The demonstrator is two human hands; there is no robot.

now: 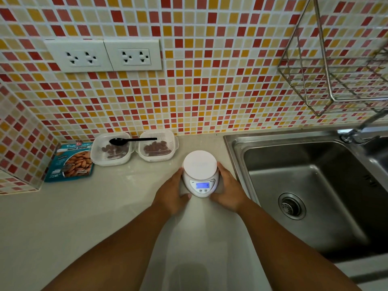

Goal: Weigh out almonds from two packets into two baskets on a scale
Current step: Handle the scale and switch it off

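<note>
Head view: the left hand [171, 194] and right hand [227, 189] cup the white scale [200, 175] from either side, fingers curled round its base, near the counter's [84, 217] edge by the sink [304, 185]. It looks light, rigid and smooth, so the base is the safest hold. Two baskets [156, 148] with almonds [155, 148], a black spoon [132, 140] across them, and one packet [71, 162] sit toward the back left corner.

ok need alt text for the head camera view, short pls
Both hands, left hand and right hand, hold the sides of a white scale on a counter. Behind it sit two baskets of almonds, a black spoon and an almond packet.
</note>
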